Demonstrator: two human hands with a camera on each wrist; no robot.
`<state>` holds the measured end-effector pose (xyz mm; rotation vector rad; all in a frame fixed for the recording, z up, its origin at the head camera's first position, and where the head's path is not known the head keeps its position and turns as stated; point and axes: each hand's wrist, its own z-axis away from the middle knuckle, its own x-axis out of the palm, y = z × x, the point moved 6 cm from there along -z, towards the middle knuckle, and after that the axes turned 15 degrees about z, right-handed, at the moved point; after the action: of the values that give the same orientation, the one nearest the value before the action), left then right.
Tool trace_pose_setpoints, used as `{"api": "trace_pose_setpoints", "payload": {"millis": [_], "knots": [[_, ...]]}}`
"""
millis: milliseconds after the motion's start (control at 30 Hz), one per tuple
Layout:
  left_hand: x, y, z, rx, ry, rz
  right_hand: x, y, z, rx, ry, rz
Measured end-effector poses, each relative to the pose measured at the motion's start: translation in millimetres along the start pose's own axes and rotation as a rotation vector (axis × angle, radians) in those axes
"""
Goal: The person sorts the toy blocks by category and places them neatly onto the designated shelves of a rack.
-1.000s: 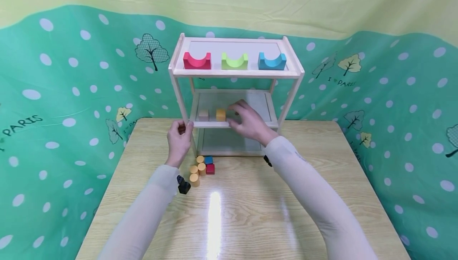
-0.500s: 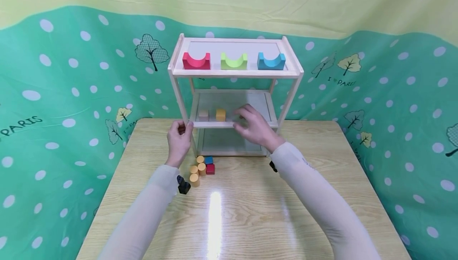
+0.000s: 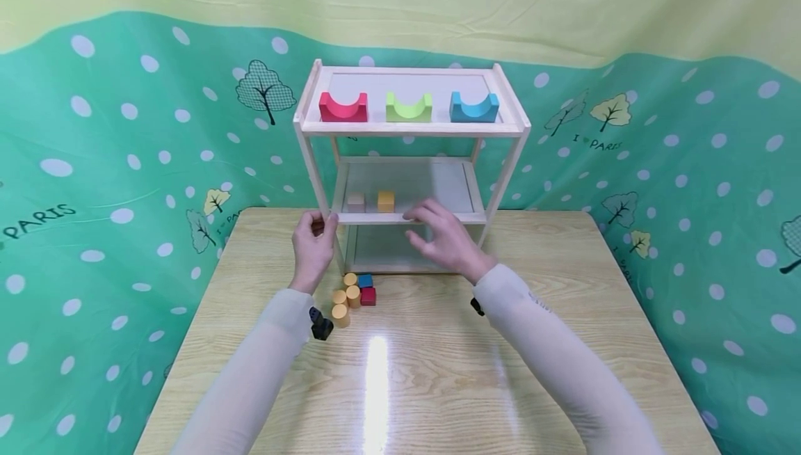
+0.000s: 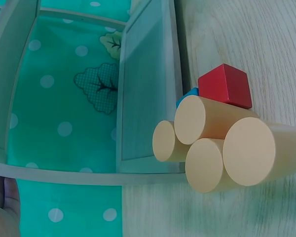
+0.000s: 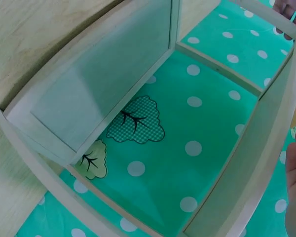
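A small wooden shelf rack (image 3: pixel 508 163) stands at the table's far edge. On its top tier sit a red arch block (image 3: pixel 343 107), a green arch block (image 3: pixel 409 107) and a blue arch block (image 3: pixel 474 108). The middle tier holds a tan cube (image 3: pixel 356 202) and a yellow cube (image 3: pixel 386 200). My left hand (image 3: pixel 314 243) grips the rack's front left post. My right hand (image 3: pixel 442 235) hovers in front of the middle tier, fingers loosely spread, holding nothing. Several yellow cylinders (image 3: pixel 343 299) (image 4: pixel 222 143), a blue cube (image 3: pixel 366 280) and a red cube (image 3: pixel 368 296) (image 4: pixel 226 85) lie at the rack's foot.
The light wooden table (image 3: pixel 563 288) is backed by a green dotted cloth (image 3: pixel 125 163). Small black wrist cameras (image 3: pixel 321 326) hang below both sleeves. The rack's bottom tier (image 5: pixel 103 94) holds nothing.
My right hand has drawn back out of the middle tier toward me and a little lower. The left hand and the blocks have stayed put.
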<state>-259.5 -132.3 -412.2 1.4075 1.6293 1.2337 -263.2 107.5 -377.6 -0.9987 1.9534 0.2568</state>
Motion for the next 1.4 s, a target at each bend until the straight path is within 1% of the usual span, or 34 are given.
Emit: {"api": "trace_pose_setpoints", "payload": {"millis": [167,300,500,900,1100,1267,1400], "knots": [[-0.2,0.1,0.4,-0.001,0.004,-0.006,5,-5,7,-0.021,0.023,-0.002],[-0.4,0.4,0.0,0.000,0.003,0.000,12,-7,13,-0.034,0.021,-0.012],[0.1,0.4,0.1,-0.012,-0.001,-0.016,28,-10,22,-0.026,-0.037,-0.031],[-0.9,-0.7,1.4,-0.021,0.001,-0.032,60,-20,35,0.010,-0.133,-0.020],[-1.1,-2.5,0.6,-0.019,-0.002,-0.034,73,-21,40,0.031,-0.153,-0.040],[-1.3,-5.0,-1.0,-0.015,-0.001,-0.040,84,-21,43,0.045,-0.182,-0.026],[-1.8,-5.7,-1.4,-0.010,-0.001,-0.035,95,-21,45,0.068,-0.235,-0.013]]}}
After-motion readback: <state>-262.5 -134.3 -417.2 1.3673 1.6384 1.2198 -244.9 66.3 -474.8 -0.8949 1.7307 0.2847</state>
